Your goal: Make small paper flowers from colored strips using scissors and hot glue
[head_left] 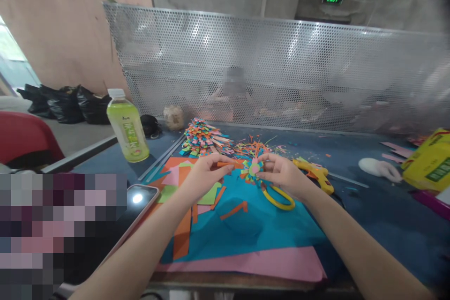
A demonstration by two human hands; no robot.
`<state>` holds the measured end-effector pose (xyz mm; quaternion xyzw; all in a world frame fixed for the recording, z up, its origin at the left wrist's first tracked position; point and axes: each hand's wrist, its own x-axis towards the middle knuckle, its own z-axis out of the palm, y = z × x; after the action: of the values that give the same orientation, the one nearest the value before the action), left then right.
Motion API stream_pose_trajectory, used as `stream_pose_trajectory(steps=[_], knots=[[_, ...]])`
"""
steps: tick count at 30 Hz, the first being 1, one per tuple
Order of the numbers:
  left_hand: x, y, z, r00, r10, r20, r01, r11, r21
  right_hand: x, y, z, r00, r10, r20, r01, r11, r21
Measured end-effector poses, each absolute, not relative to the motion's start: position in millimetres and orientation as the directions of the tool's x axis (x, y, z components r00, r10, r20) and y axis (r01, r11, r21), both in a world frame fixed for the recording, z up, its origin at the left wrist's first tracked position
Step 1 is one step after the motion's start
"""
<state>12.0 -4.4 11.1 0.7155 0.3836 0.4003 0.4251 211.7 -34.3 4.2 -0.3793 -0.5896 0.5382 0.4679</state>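
Head view, left hand (203,174) pinching orange strip (225,165), right hand (285,176) pinching paper flower (253,169), scissors (280,200) just below

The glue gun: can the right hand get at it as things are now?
Probably yes. The glue gun lies just beside the right hand, with nothing between them. But that hand pinches a paper flower, and the left hand holds an orange strip, so neither is free.
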Motion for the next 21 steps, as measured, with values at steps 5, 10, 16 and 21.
stream_pose_trajectory(steps=[5,10,16,21], knots=[[14.6,-9.5,14.2,0.386,0.903,0.188,0.174,-0.272,0.947,210.0,-35.9,6.0,-0.281,0.949,0.144,-0.050,0.135,-0.990],[16.5,-13.1,16.8,0.395,0.904,0.162,0.139,-0.233,0.963,209.8,-36.5,6.5,-0.294,0.943,0.157,-0.056,0.147,-0.988],[17.4,-12.6,14.7,0.433,0.889,0.152,0.054,-0.194,0.980,211.3,-35.8,4.9,-0.324,0.930,0.175,-0.057,0.165,-0.985],[18.1,-11.1,11.1,0.419,0.897,0.141,0.005,-0.157,0.988,211.1,-37.0,3.9,-0.354,0.915,0.194,-0.066,0.183,-0.981]])
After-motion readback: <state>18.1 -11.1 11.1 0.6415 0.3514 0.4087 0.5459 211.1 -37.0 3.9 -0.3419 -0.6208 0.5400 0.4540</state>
